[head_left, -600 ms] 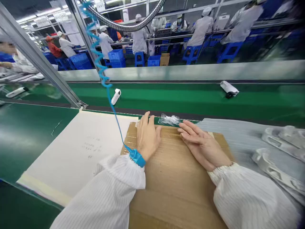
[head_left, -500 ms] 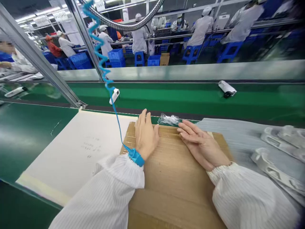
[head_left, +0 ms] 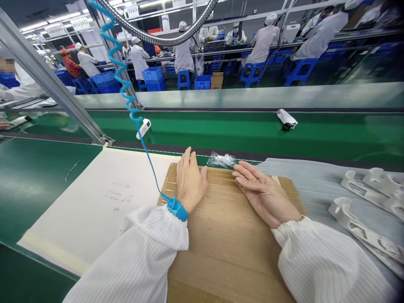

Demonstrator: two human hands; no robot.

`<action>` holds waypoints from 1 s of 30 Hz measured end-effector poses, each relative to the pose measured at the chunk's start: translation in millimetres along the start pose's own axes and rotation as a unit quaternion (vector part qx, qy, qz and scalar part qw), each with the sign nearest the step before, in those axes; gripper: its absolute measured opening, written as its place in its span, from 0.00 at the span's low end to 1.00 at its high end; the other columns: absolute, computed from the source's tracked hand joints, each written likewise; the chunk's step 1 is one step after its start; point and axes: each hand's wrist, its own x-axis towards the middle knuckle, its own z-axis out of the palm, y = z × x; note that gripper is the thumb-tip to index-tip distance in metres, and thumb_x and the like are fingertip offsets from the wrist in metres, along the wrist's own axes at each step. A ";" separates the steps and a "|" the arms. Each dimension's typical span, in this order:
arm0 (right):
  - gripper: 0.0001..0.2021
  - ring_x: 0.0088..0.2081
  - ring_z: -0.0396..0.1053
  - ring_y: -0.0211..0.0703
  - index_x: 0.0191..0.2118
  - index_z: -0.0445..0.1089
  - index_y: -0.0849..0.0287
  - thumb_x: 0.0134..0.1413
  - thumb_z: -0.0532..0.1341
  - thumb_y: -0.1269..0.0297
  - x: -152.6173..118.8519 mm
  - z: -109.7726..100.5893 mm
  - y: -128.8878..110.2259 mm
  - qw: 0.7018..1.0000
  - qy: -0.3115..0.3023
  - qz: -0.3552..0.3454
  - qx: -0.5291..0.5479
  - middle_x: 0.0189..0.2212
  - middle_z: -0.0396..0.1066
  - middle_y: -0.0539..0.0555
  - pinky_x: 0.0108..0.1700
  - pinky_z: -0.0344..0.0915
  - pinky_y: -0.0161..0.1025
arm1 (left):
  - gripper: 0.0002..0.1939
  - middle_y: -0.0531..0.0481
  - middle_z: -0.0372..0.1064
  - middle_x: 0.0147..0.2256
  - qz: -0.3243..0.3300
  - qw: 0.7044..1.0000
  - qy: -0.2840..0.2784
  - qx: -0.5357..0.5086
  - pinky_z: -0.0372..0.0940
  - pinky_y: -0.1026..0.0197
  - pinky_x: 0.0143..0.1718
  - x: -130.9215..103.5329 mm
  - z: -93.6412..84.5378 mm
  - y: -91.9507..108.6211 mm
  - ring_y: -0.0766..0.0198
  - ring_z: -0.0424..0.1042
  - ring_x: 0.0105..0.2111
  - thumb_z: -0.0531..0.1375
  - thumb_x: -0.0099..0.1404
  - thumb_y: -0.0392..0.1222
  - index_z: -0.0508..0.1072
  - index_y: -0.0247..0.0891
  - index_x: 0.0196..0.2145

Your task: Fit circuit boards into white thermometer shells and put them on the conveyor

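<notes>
My left hand [head_left: 189, 182] lies flat, palm down, on a brown cardboard sheet [head_left: 227, 240], fingers together at its far edge. A blue wrist strap [head_left: 176, 208] with a coiled blue cord [head_left: 126, 92] is on that wrist. My right hand [head_left: 263, 193] also rests flat on the cardboard, fingers pointing left toward a small crumpled clear plastic bag [head_left: 222, 159] just beyond the sheet's far edge. Neither hand holds anything.
A white paper sheet [head_left: 94, 202] lies to the left on the green bench. White plastic brackets [head_left: 362, 210] lie on grey foam at right. On the green conveyor [head_left: 221, 130] ride two white devices [head_left: 143, 128] [head_left: 286, 119]. A slanted metal frame post [head_left: 53, 88] stands left; people in white coats work beyond.
Both white devices on the conveyor have travelled to the left. My left hand has shifted slightly left on the cardboard; the coiled cord has swung left.
</notes>
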 end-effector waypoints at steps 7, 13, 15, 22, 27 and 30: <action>0.26 0.57 0.70 0.44 0.48 0.76 0.53 0.40 0.77 0.72 -0.3 -1.2 0.5 1.000 -0.008 -0.001 -0.003 0.56 0.73 0.52 0.64 0.64 0.35 | 0.29 0.34 0.47 0.70 0.005 1.000 0.001 -0.002 0.49 0.46 0.70 0.6 1.7 -2.1 0.47 0.49 0.69 0.56 0.70 0.39 0.59 0.22 0.65; 0.26 0.56 0.71 0.43 0.49 0.75 0.53 0.40 0.76 0.72 0.4 -2.3 0.3 1.000 -0.012 0.000 -0.009 0.56 0.73 0.52 0.62 0.66 0.34 | 0.29 0.35 0.47 0.70 0.016 1.000 0.015 -0.007 0.50 0.45 0.70 0.3 0.9 -1.4 0.48 0.49 0.69 0.57 0.69 0.38 0.60 0.25 0.64; 0.26 0.56 0.71 0.43 0.49 0.75 0.53 0.41 0.76 0.72 0.5 -2.3 0.4 1.000 -0.013 0.001 -0.012 0.56 0.73 0.52 0.62 0.67 0.33 | 0.29 0.34 0.47 0.70 0.013 1.000 0.013 -0.004 0.50 0.45 0.70 0.2 0.9 -1.3 0.48 0.49 0.69 0.56 0.69 0.38 0.60 0.24 0.64; 0.27 0.55 0.71 0.42 0.49 0.75 0.53 0.40 0.76 0.72 -0.5 -1.8 0.6 1.000 -0.012 -0.001 -0.010 0.56 0.73 0.52 0.61 0.67 0.32 | 0.28 0.33 0.48 0.69 0.013 1.000 0.007 0.003 0.51 0.45 0.70 1.0 1.6 -2.4 0.47 0.50 0.69 0.56 0.69 0.39 0.61 0.23 0.64; 0.27 0.57 0.70 0.44 0.50 0.75 0.53 0.40 0.76 0.72 -0.5 -2.0 -0.2 1.000 -0.013 -0.002 -0.016 0.56 0.73 0.52 0.64 0.65 0.36 | 0.27 0.32 0.48 0.69 0.011 1.000 0.011 -0.001 0.52 0.44 0.69 0.7 1.3 -2.2 0.45 0.51 0.68 0.56 0.69 0.39 0.62 0.24 0.63; 0.26 0.58 0.70 0.45 0.49 0.75 0.53 0.40 0.76 0.71 -0.7 -1.6 -0.3 1.000 -0.012 -0.003 -0.017 0.56 0.73 0.52 0.66 0.62 0.39 | 0.25 0.32 0.49 0.68 0.011 1.000 0.021 -0.005 0.53 0.43 0.68 0.0 2.4 -2.9 0.45 0.52 0.68 0.56 0.69 0.38 0.63 0.26 0.61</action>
